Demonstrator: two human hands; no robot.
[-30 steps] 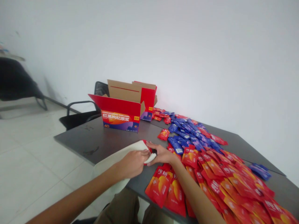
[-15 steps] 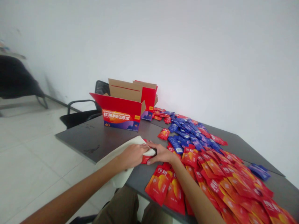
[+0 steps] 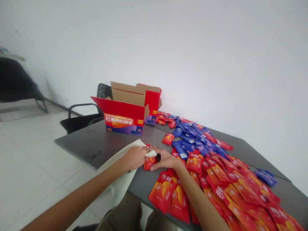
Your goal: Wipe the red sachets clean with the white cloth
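My left hand [image 3: 136,158] is closed on a pale cloth [image 3: 120,189], which drapes over the near table edge. A bunched end of that cloth lies over a red pouch [image 3: 149,163] flat on the table. My right hand [image 3: 165,159] holds the pouch's right side, thumb below and fingers above; its fingertips come close to the cloth. Just right of my hands, more red pouches [image 3: 163,191] lie in an overlapping pile. Behind them is a heap of blue pouches [image 3: 192,136] mixed with some red ones.
An open red carton [image 3: 124,123] stands on the dark table [image 3: 84,144], with a second open carton [image 3: 153,102] behind it. Beyond the table's left side is a black chair [image 3: 81,120]. A white wall [image 3: 204,57] rises behind the table.
My left hand and the cloth have slid slightly left and toward me across the pouch, so more of its red front shows. My right hand stays at the pouch's edge.
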